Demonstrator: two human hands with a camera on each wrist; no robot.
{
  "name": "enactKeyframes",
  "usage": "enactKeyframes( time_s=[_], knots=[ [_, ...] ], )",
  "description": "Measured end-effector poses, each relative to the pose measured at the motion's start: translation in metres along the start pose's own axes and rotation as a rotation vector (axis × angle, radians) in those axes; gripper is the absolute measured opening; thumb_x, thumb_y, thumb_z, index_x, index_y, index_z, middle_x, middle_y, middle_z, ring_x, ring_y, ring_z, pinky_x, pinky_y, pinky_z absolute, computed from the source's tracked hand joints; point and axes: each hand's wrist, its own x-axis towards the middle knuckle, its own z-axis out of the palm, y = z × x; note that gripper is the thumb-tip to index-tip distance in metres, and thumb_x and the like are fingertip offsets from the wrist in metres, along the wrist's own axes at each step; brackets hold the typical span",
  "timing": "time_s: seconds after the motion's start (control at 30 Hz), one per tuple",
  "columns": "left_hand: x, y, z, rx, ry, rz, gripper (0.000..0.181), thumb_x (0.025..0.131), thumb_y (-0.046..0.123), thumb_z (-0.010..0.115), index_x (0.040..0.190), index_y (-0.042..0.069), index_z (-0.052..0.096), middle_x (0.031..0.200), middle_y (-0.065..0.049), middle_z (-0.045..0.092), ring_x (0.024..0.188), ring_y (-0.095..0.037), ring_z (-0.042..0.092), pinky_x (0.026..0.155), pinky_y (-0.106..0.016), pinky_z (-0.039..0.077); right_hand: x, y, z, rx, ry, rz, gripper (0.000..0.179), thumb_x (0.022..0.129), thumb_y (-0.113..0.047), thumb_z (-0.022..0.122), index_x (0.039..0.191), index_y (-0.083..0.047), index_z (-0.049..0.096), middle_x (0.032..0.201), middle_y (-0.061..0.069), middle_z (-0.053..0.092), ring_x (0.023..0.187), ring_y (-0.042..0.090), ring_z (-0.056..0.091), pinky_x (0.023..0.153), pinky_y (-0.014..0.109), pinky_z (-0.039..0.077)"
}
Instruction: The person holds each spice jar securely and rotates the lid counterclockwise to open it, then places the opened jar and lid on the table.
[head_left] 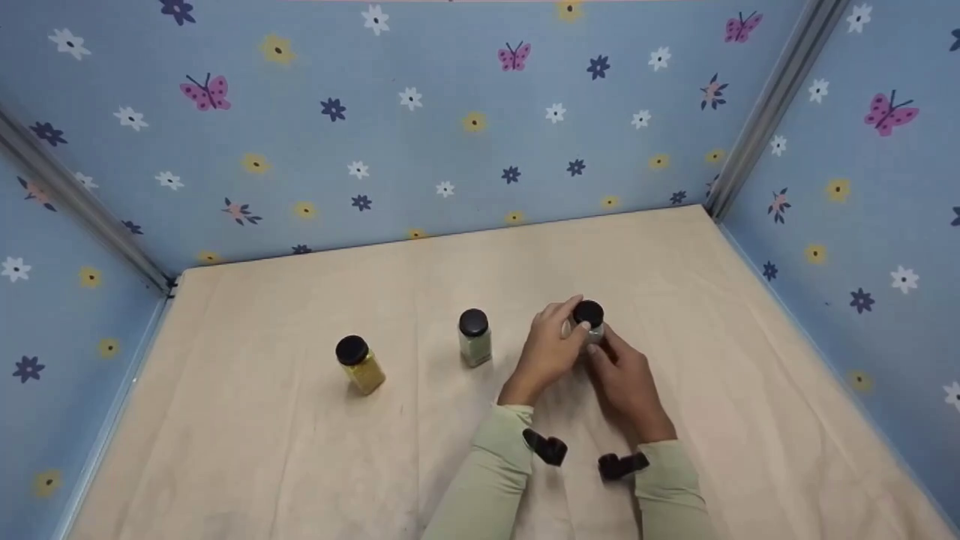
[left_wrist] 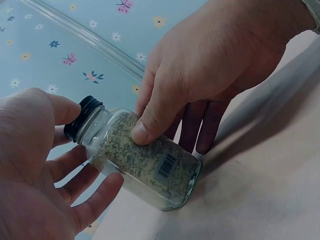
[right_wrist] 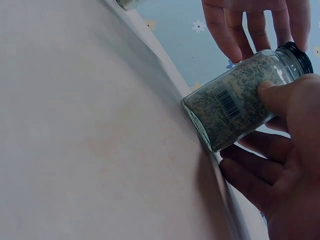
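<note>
A square glass spice jar point(head_left: 595, 334) with a black cap point(left_wrist: 84, 117) stands at the right of the table. Flaky green-and-pale dried herbs fill it, and a small barcode label point(right_wrist: 228, 103) shows on its side. My right hand point(head_left: 630, 379) grips the jar's body, thumb on the glass. At the top, my left hand point(head_left: 551, 349) pinches the cap between thumb and finger, while its other fingers lie loosely beside the glass. Both wrist views show the jar's base at the table surface.
Left of my hands stands a second black-capped jar point(head_left: 475, 349) with pale green contents. Farther left is a jar point(head_left: 365, 373) with yellow contents. A beige cloth point(head_left: 337, 465) covers the table, and blue flowered panels point(head_left: 420, 150) enclose the back and sides.
</note>
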Motion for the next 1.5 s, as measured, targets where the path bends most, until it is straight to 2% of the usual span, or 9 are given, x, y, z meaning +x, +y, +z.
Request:
enactKeyframes(
  time_s=[0.33, 0.5, 0.63, 0.8, 0.93, 1.1, 1.23, 1.5],
  knots=[
    [0.001, -0.002, 0.001, -0.106, 0.023, -0.011, 0.043, 0.102, 0.025, 0.057, 0.144, 0.014, 0.055, 0.138, -0.002, 0.058, 0.128, -0.016, 0.051, 0.106, -0.038, 0.041, 0.001, 0.002, -0.001, -0.004, 0.013, 0.008, 0.057, 0.105, -0.035, 0.054, 0.154, -0.011, 0.039, 0.150, 0.010, 0.047, 0.139, 0.026, 0.043, 0.112, 0.046, 0.035],
    [0.000, -0.004, 0.001, -0.198, 0.037, -0.031, 0.038, 0.103, 0.024, 0.055, 0.140, 0.016, 0.058, 0.135, 0.003, 0.061, 0.128, -0.011, 0.052, 0.103, -0.040, 0.046, 0.001, 0.001, -0.001, -0.008, 0.008, 0.022, 0.057, 0.105, -0.035, 0.054, 0.155, -0.012, 0.039, 0.151, 0.009, 0.046, 0.140, 0.026, 0.042, 0.113, 0.046, 0.034],
    [0.000, -0.007, 0.001, -0.226, 0.061, -0.033, 0.032, 0.104, 0.022, 0.054, 0.135, 0.018, 0.061, 0.129, 0.007, 0.064, 0.125, -0.009, 0.053, 0.100, -0.036, 0.047, 0.002, 0.001, -0.002, -0.005, 0.007, 0.025, 0.056, 0.105, -0.033, 0.054, 0.155, -0.014, 0.040, 0.151, 0.009, 0.047, 0.140, 0.025, 0.043, 0.113, 0.045, 0.034],
    [0.000, -0.009, 0.002, -0.233, 0.104, -0.011, 0.024, 0.104, 0.021, 0.056, 0.126, 0.019, 0.064, 0.123, 0.007, 0.067, 0.120, -0.009, 0.057, 0.097, -0.036, 0.049, 0.002, 0.000, 0.000, -0.011, 0.004, 0.018, 0.055, 0.105, -0.032, 0.054, 0.155, -0.014, 0.039, 0.150, 0.009, 0.049, 0.139, 0.024, 0.044, 0.112, 0.045, 0.035],
    [-0.001, -0.009, 0.002, -0.245, 0.114, 0.001, 0.022, 0.103, 0.022, 0.058, 0.123, 0.019, 0.064, 0.120, 0.007, 0.068, 0.119, -0.010, 0.058, 0.094, -0.034, 0.050, 0.001, 0.000, 0.001, -0.016, 0.005, 0.014, 0.055, 0.105, -0.032, 0.053, 0.155, -0.014, 0.039, 0.149, 0.009, 0.049, 0.139, 0.025, 0.044, 0.112, 0.045, 0.035],
    [-0.002, -0.012, 0.003, -0.241, 0.102, 0.008, 0.029, 0.103, 0.021, 0.058, 0.131, 0.017, 0.061, 0.124, 0.006, 0.066, 0.120, -0.009, 0.058, 0.094, -0.031, 0.049, 0.000, 0.000, 0.001, -0.011, 0.011, 0.017, 0.055, 0.105, -0.032, 0.054, 0.154, -0.013, 0.040, 0.149, 0.008, 0.049, 0.139, 0.024, 0.044, 0.113, 0.044, 0.035],
    [-0.002, -0.016, 0.004, -0.240, 0.086, 0.041, 0.038, 0.103, 0.017, 0.058, 0.141, 0.013, 0.057, 0.132, 0.003, 0.063, 0.122, -0.010, 0.056, 0.095, -0.030, 0.049, 0.000, 0.001, 0.001, -0.013, 0.015, 0.007, 0.056, 0.105, -0.032, 0.054, 0.154, -0.010, 0.040, 0.149, 0.011, 0.049, 0.139, 0.026, 0.044, 0.113, 0.045, 0.034],
    [0.000, -0.017, 0.005, -0.191, 0.066, 0.065, 0.044, 0.100, 0.018, 0.063, 0.144, 0.013, 0.056, 0.133, -0.004, 0.061, 0.126, -0.013, 0.054, 0.094, -0.034, 0.051, 0.000, 0.002, 0.001, -0.002, 0.008, 0.000, 0.057, 0.105, -0.031, 0.055, 0.154, -0.008, 0.039, 0.149, 0.012, 0.049, 0.139, 0.026, 0.044, 0.112, 0.046, 0.035]
  ],
)
